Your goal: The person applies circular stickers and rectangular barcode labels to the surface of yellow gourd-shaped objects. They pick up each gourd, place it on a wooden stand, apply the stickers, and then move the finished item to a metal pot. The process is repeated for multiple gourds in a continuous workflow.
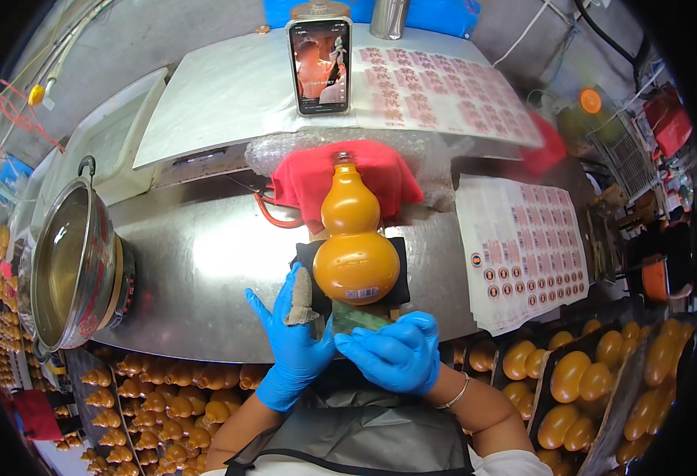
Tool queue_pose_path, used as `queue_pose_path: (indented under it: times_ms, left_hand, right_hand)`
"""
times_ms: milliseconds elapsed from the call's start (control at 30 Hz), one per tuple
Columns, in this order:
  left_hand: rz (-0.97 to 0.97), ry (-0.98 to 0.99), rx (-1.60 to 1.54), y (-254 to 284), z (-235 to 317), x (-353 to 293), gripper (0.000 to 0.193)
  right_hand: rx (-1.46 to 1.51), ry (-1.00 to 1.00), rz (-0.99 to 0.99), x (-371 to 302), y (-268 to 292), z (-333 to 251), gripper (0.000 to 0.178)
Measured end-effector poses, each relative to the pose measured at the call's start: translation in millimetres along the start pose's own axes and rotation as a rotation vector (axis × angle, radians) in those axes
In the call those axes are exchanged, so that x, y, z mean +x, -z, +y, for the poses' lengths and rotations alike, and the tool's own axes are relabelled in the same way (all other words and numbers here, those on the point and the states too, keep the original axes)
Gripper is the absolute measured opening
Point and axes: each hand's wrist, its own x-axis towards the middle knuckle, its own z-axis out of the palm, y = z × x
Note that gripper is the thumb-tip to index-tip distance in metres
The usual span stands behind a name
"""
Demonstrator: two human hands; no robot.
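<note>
A glossy amber-orange gourd [356,266] lies on its side in front of me, its narrow top pointing away. Its top end rests on a red cloth [297,181], its round base by a black pad [305,252]. Below the base, my right hand [396,353], gloved in blue, grips a dark green flat pad [359,319] with bent fingers. My left hand [293,349], also gloved, is left of the base with thumb and fingers apart. A beige, rough-looking sleeve [301,297] seems to cover one of its fingers. A small barcode label [362,293] sits on the gourd's base.
A phone [319,67] stands upright on a white board [221,99]. Sticker sheets [523,246] lie to the right. A steel pot of liquid [67,262] stands at left. Red-handled scissors [273,214] lie beside the cloth. Trays of gourds [570,377] flank me below the table.
</note>
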Motion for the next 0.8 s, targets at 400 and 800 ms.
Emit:
queue_pose_path:
  times_ms: [400,800]
  left_hand:
    - [0.022,-0.205,0.134,5.6,14.0,19.4,0.066]
    - [0.038,-0.03,0.142,7.0,12.4,4.8,0.061]
  right_hand:
    - [0.261,-0.529,0.242,11.9,10.0,34.2,0.027]
    - [0.439,-0.849,0.501,3.9,-0.9,23.8,0.018]
